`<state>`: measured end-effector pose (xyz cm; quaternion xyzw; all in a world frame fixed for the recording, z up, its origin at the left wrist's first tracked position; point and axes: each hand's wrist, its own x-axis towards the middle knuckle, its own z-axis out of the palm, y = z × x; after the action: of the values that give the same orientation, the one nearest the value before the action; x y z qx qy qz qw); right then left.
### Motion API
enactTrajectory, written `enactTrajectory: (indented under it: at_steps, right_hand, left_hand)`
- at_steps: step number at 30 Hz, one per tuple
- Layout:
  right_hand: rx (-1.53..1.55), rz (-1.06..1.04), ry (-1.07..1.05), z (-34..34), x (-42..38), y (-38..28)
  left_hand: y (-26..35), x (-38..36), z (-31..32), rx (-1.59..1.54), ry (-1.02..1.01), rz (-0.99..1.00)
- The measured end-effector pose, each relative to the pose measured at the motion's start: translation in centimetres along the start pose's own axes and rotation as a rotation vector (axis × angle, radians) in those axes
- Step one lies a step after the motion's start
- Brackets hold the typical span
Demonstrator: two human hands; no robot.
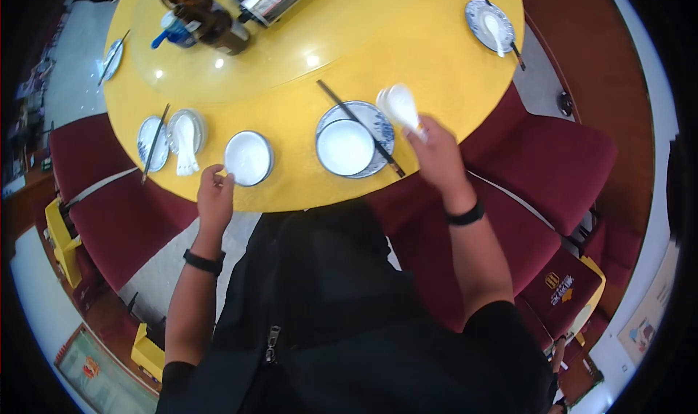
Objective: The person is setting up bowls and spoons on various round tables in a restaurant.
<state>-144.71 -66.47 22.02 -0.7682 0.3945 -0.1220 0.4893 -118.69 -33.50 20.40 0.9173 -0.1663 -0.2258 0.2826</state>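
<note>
My right hand (436, 152) is closed around the handles of white spoons (400, 107), their bowls pointing up and left over the table. Beside it lies a blue-patterned plate (383, 128) with a white bowl (345, 147) on it and dark chopsticks (356, 119) across its right side. At the table's near edge, my left hand (216, 189) has its thumb and fingers curled against the lower left rim of another white bowl (249, 157), which stands on the table. Left of that are stacked bowls (197, 123) with white spoons (186, 146) on top.
A plate with chopsticks (150, 143) lies at the left edge of the yellow table (291, 192). Another setting (488, 27) is at upper right. Brown bottles (218, 32) and a blue-capped item (173, 32) stand farther back. Dark red chairs (538, 145) surround the near side.
</note>
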Motion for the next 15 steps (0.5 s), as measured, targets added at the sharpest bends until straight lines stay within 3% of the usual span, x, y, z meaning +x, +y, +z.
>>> enactTrajectory:
  at_steps: [3,9,15]
  right_hand:
    - [-0.098,-0.125,-0.095,4.1,-3.7,-0.7]
    - [-0.434,-0.136,0.012,8.3,-6.1,-0.8]
    - [-0.625,-0.103,-0.046,9.1,-6.9,-1.9]
  left_hand:
    - [-2.5,0.7,1.0,0.163,0.079,0.146]
    - [-3.4,2.9,2.9,0.158,0.039,0.09]
    - [-2.9,3.7,2.4,0.075,-0.037,0.051]
